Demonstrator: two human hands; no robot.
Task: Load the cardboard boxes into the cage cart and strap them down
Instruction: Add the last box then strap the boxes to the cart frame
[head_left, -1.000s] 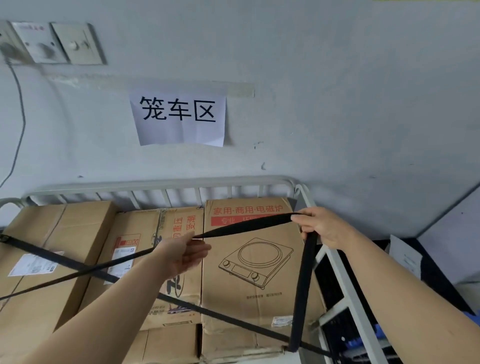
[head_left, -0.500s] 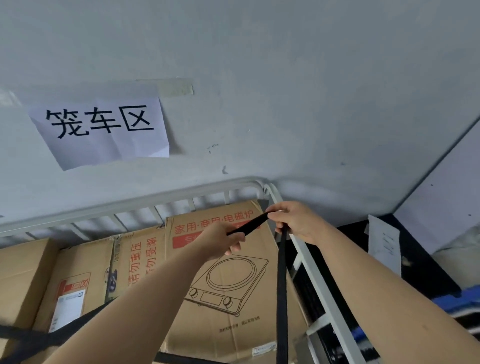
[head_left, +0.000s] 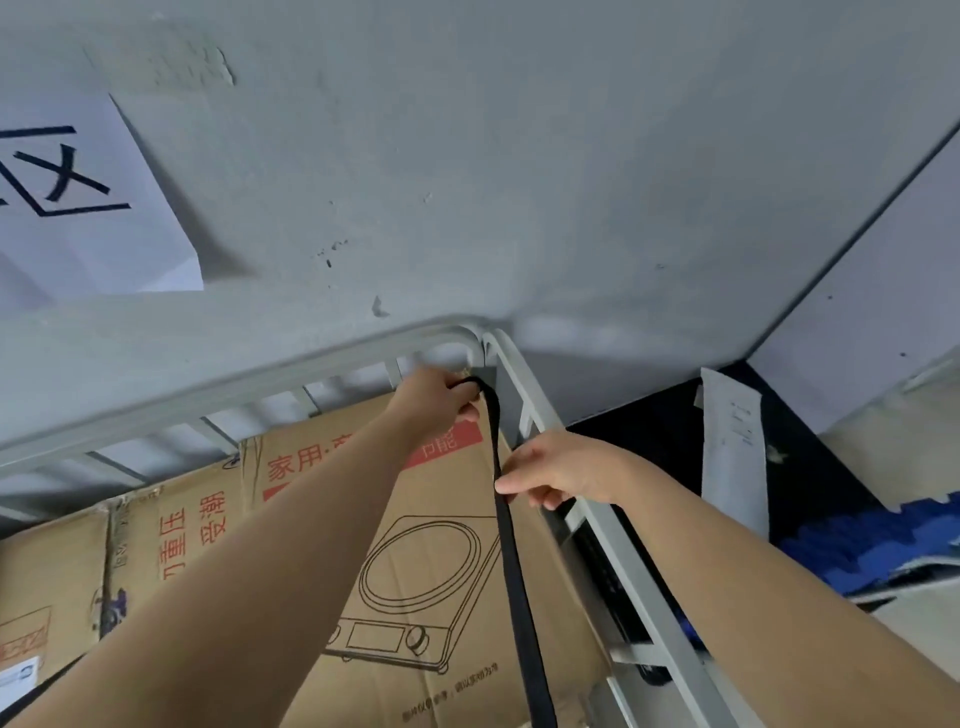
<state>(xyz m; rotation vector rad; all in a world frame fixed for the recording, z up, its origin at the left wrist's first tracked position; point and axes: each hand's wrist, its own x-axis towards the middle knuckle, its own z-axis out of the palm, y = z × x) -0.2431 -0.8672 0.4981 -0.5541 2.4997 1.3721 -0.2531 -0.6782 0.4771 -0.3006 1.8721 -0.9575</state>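
Strap (head_left: 511, 561) runs up over the boxes (head_left: 441, 545) to the cart (head_left: 524, 374) corner, left hand (head_left: 434, 400) clamped on its end, right hand (head_left: 558, 470) pinching lower, apparently to hook it taut.

Three cardboard boxes (head_left: 426, 545) sit in one cage cart (head_left: 613, 540). One black strap (head_left: 511, 561) hangs at six o'clock. Two hands show. One paper sign (head_left: 88, 208) at ten o'clock.
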